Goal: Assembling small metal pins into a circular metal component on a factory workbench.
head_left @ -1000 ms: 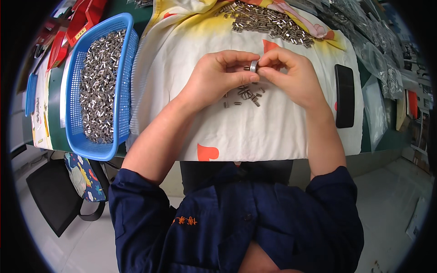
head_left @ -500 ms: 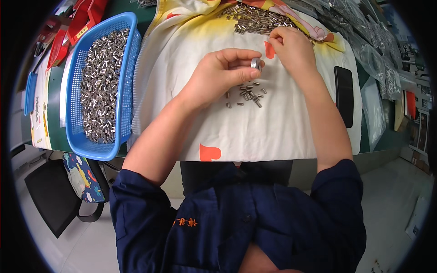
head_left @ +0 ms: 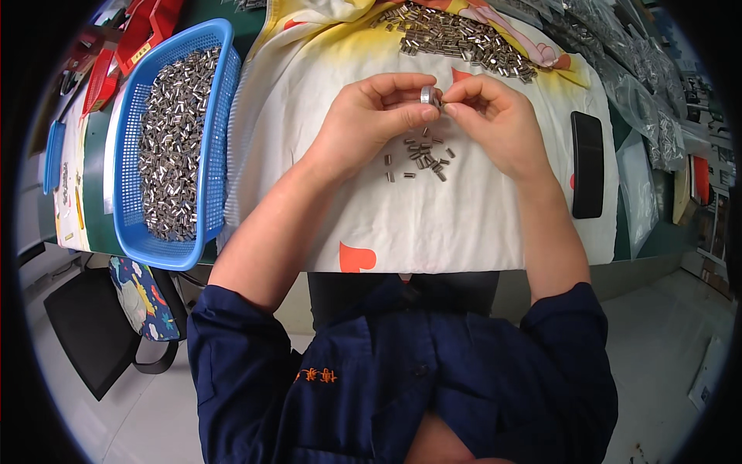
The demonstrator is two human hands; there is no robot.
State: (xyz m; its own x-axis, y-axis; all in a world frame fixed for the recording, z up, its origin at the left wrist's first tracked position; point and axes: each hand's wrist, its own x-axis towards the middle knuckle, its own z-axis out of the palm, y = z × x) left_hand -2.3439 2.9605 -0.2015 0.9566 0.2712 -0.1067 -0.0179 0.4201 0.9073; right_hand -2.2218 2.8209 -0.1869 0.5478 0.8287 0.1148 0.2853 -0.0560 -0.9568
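Note:
My left hand (head_left: 363, 116) is closed on a silver metal ring (head_left: 426, 95), held upright between thumb and fingers above the cloth. Close against the ring's right side, my right hand (head_left: 495, 120) pinches a small metal cylinder (head_left: 441, 105), mostly covered by its fingertips. Whether the piece is inside the ring or just beside it, I cannot tell. Below the hands, several loose metal cylinders (head_left: 423, 160) lie scattered on the white cloth (head_left: 448, 232). A larger pile of similar cylinders (head_left: 464, 42) spreads over the cloth's far part.
To the left stands a blue plastic basket (head_left: 212, 155) full of short metal cylinders. A black phone (head_left: 587, 166) lies at the cloth's right edge. Clear plastic bags (head_left: 638, 100) of metal parts crowd the far right, and red trays (head_left: 147, 35) stand at the far left.
My right hand has come back from the edge of the far pile, toward me and left, to meet the ring. My left hand keeps the ring, shifted only slightly.

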